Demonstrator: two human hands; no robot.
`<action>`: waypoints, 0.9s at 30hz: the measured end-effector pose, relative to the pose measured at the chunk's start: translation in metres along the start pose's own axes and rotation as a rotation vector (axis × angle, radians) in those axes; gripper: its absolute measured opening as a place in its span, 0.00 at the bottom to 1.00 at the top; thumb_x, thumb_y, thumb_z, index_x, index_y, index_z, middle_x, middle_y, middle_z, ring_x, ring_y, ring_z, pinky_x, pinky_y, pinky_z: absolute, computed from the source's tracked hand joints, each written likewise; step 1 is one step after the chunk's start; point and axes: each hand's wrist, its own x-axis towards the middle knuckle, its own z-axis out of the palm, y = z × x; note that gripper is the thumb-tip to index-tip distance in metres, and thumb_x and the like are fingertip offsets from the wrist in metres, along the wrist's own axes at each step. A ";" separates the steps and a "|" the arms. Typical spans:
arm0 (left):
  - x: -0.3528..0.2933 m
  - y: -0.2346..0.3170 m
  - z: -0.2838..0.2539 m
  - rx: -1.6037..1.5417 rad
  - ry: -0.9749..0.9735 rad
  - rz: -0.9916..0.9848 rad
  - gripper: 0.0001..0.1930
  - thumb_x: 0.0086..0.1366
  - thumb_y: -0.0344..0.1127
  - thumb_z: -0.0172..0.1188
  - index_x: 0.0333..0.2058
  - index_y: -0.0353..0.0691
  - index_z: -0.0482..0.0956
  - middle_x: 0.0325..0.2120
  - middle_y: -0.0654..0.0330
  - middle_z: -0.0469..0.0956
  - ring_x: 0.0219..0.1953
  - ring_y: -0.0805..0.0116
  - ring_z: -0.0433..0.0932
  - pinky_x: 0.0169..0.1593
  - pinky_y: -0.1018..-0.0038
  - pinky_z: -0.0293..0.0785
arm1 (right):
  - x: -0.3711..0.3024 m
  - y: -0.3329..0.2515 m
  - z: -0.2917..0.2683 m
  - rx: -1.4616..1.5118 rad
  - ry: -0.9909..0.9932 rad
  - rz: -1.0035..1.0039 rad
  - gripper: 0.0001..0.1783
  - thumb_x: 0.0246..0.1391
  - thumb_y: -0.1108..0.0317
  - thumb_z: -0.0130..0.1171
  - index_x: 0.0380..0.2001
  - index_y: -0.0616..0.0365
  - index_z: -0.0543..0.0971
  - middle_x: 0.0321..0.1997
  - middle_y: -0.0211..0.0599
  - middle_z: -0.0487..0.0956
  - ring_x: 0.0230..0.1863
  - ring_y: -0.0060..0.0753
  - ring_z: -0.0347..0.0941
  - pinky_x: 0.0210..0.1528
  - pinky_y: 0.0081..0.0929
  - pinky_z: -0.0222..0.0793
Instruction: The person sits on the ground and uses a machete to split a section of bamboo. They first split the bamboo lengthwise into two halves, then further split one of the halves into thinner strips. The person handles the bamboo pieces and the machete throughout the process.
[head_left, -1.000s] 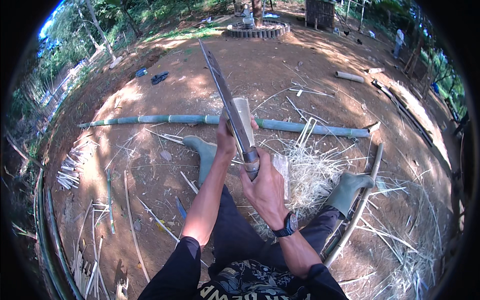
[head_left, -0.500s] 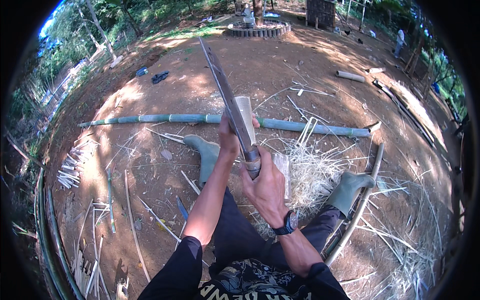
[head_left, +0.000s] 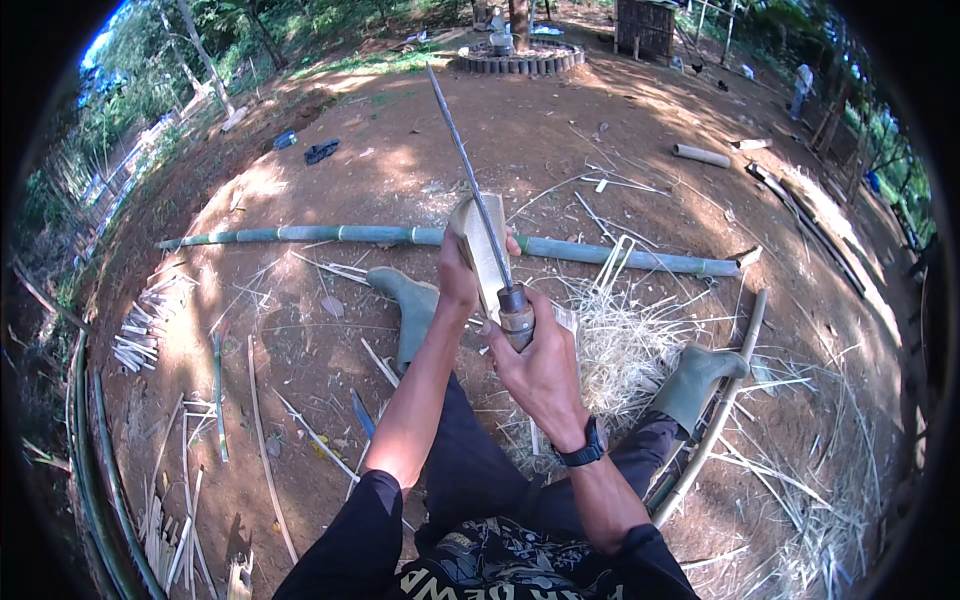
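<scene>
My right hand [head_left: 540, 358] is wrapped round the wooden handle of a machete [head_left: 516, 322]. Its long dark blade [head_left: 460, 147] points up and away, seen nearly edge-on, and crosses in front of a pale piece of split bamboo [head_left: 482, 255]. That piece stands roughly upright in my left hand [head_left: 457, 270], whose fingers close round it from the left; some fingertips show at its right side. I cannot tell whether the blade bites into the bamboo or only lies against it. Both hands are above the ground between my boots.
A long green bamboo pole [head_left: 375, 236] lies across the ground ahead. Pale shavings [head_left: 620, 335] heap up right of my hands, near my right boot [head_left: 700, 385]. Cut sticks [head_left: 145, 325] lie at left; a blue-handled blade [head_left: 362, 412] rests by my left leg. A person [head_left: 802, 88] stands far right.
The machete has turned from showing its broad side to nearly edge-on, its tip shifting right. More of the bamboo piece's pale face shows. My right hand has moved slightly right.
</scene>
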 end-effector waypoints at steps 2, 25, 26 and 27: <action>0.000 -0.001 -0.001 -0.019 -0.017 -0.020 0.27 0.73 0.49 0.29 0.49 0.33 0.71 0.32 0.49 0.79 0.34 0.58 0.81 0.42 0.63 0.78 | 0.000 0.000 -0.002 -0.023 0.000 -0.001 0.26 0.53 0.68 0.63 0.52 0.68 0.69 0.31 0.61 0.80 0.35 0.63 0.80 0.34 0.47 0.74; -0.020 -0.021 -0.060 0.143 0.086 -0.113 0.29 0.75 0.51 0.38 0.58 0.29 0.68 0.52 0.51 0.75 0.54 0.63 0.75 0.59 0.66 0.68 | 0.017 -0.013 -0.006 -0.136 -0.010 0.027 0.25 0.53 0.67 0.63 0.51 0.69 0.70 0.31 0.61 0.80 0.35 0.58 0.81 0.34 0.44 0.72; -0.025 -0.024 -0.064 0.121 0.065 -0.102 0.27 0.75 0.48 0.40 0.58 0.29 0.68 0.52 0.50 0.75 0.54 0.62 0.75 0.59 0.66 0.68 | 0.018 -0.015 -0.008 -0.139 -0.019 0.037 0.25 0.53 0.67 0.63 0.51 0.69 0.70 0.31 0.61 0.80 0.35 0.59 0.81 0.34 0.44 0.73; -0.030 -0.027 -0.068 0.169 0.078 -0.134 0.25 0.74 0.43 0.42 0.58 0.28 0.68 0.53 0.50 0.75 0.55 0.62 0.74 0.60 0.66 0.68 | 0.018 -0.015 -0.008 -0.142 -0.029 0.046 0.25 0.54 0.67 0.63 0.51 0.69 0.70 0.32 0.61 0.80 0.35 0.59 0.81 0.35 0.44 0.73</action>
